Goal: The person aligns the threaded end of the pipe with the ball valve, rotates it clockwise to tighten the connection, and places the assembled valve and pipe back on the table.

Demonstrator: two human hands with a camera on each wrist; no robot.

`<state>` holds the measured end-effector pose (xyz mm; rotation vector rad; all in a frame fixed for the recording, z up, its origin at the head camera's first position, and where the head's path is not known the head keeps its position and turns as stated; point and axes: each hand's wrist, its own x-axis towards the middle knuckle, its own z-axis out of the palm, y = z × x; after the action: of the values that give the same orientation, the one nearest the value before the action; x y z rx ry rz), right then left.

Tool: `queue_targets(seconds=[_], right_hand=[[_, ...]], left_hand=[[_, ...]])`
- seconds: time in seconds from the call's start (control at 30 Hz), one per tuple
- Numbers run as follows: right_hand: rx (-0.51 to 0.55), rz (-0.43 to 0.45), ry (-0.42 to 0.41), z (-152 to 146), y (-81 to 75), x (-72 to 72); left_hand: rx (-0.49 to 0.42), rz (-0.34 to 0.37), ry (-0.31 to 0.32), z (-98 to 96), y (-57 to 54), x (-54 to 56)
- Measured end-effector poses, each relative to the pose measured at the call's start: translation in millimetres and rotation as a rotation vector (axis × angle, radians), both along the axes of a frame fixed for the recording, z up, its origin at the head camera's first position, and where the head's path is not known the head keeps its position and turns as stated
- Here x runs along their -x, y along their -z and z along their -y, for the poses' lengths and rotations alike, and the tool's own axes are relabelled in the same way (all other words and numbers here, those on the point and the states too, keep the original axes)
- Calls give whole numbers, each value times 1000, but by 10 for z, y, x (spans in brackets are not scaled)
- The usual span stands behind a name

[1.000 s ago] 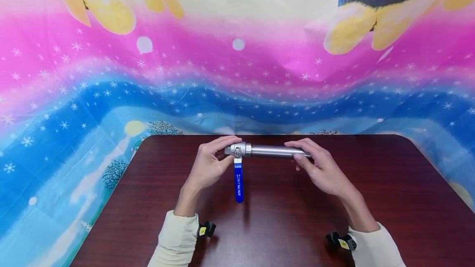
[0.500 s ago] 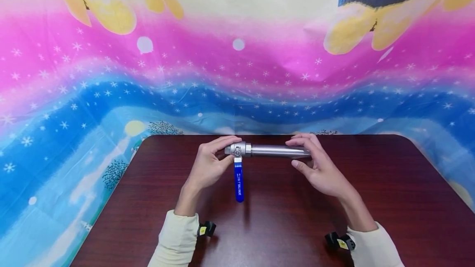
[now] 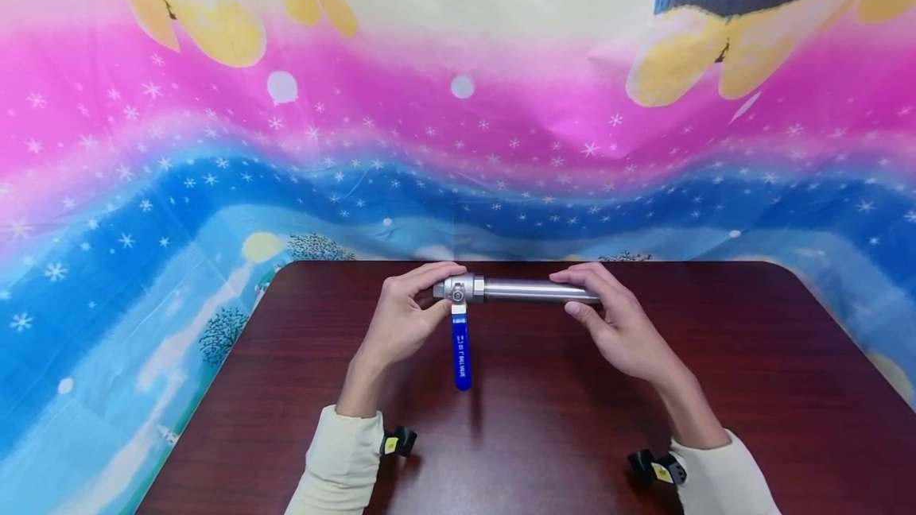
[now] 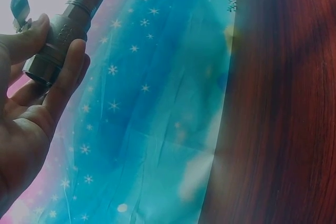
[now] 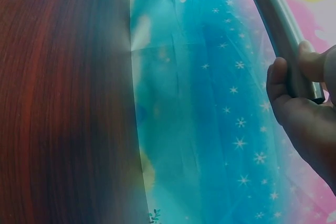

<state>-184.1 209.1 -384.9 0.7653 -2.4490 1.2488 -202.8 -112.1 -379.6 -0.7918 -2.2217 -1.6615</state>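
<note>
"What do we see in the left hand point(image 3: 401, 316)?"

"Its fingers grasp the silver metal valve body point(image 3: 468, 285), the thumb on the near side and the fingertips over the far side. In the left wrist view we can make out the valve's round open end point(image 4: 42, 73), which faces the palm."

"And the long, flat blue handle point(image 3: 461, 352)?"

"It points from the valve body toward the person, and we can read 'BALL VALVE' along it in white letters."

"Where do we find the right hand point(image 3: 624, 328)?"

"Near the far end of the straight, smooth silver metal pipe point(image 3: 529, 290). The right wrist view shows us its thumb and fingers gripping the pipe from opposite sides, close to the end."

"Are the two metal pieces apart?"

"No, we see the pipe joined end to end with the valve body, the whole lying level between the hands. They hold it up over the far part of the glossy reddish-brown wooden table point(image 3: 544, 427)."

"What else do we have?"

"Cream sleeves point(image 3: 339, 455) on both arms, a small black camera point(image 3: 406, 442) with a yellow label at each wrist, and behind the table a pink and blue cloth backdrop point(image 3: 458, 165) printed with white snowflakes."
</note>
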Motion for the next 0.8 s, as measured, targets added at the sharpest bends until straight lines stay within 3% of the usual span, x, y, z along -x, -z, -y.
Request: queue_targets(seconds=[0.33, 0.6, 0.8], right_hand=[[50, -11, -53, 1, -4, -2], [49, 17, -48, 9, -5, -26], [48, -36, -34, 44, 21, -8]], left_hand=[[-4, -1, 5, 5, 15, 12], [-10, -2, 19, -8, 3, 8], [-10, -4, 9, -3, 10, 16]])
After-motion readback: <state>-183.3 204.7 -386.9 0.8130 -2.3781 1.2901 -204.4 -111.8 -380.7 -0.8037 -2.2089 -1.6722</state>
